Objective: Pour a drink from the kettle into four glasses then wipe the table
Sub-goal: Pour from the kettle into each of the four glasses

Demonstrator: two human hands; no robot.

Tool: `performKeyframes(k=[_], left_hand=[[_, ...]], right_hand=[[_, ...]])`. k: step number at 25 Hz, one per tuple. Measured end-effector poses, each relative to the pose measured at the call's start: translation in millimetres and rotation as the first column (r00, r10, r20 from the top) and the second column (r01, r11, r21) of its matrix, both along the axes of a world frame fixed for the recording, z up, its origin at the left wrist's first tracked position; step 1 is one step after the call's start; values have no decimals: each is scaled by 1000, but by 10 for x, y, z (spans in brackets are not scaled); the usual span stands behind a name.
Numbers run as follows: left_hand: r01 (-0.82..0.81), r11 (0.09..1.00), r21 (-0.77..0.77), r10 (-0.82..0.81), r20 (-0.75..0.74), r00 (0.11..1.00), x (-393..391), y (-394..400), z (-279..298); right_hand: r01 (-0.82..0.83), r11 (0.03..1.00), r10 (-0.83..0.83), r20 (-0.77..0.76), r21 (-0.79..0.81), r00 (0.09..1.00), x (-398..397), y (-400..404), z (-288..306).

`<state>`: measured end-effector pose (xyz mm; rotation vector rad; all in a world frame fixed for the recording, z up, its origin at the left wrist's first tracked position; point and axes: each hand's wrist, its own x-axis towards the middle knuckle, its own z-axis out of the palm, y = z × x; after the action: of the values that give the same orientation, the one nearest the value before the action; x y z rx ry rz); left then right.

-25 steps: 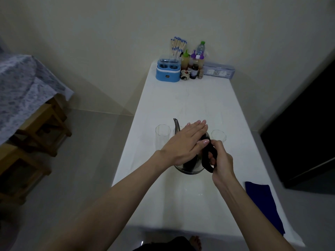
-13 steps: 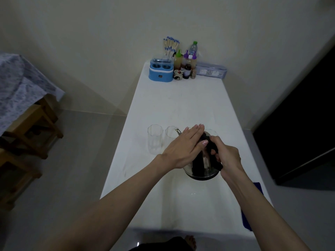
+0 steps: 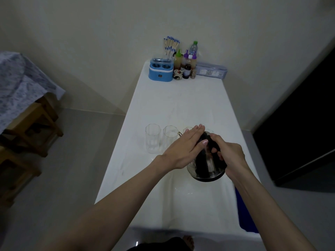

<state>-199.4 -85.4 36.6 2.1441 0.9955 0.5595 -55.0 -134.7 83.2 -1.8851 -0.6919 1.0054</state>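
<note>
Kettle [image 3: 206,167]: glass body, dark lid and handle, tilted with its base toward me and its spout [image 3: 179,134] pointing far-left at the glasses. It is lifted off the worktop [image 3: 177,102], near the right-centre.

My right hand [image 3: 227,156] is wrapped tight around the black handle. My left hand [image 3: 183,147] lies flat, fingers together and extended, pressed on the lid; it grips nothing.

Progress, as I judge it: pouring stage, early. The spout tip sits at the rim of the second glass from the left [image 3: 170,137]. The leftmost glass [image 3: 152,138] looks clear; I cannot tell whether either holds liquid, and no stream is visible. The wipe has not begun: the blue cloth [image 3: 243,214] lies flat at the near right edge of the worktop, well apart from both hands.

Counts:
- Glasses: two fully visible; a third rim [image 3: 187,129] and what may be a fourth rim show behind my left hand. Four is likely, not confirmed.
- Kettle: one.
- Cloth: one.
- Far end: one blue container [image 3: 160,72], one clear lidded box [image 3: 211,70], a cluster of bottles [image 3: 186,62] too crowded to count, one bundle of blue-tipped sticks [image 3: 171,46].
</note>
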Motion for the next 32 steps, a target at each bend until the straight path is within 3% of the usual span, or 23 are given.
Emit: performKeyframes(k=[32], left_hand=[[-76,997,22,75,39,996,185,-73,95]], right_hand=[[-65,998,64,33,22,997,193,25,159]])
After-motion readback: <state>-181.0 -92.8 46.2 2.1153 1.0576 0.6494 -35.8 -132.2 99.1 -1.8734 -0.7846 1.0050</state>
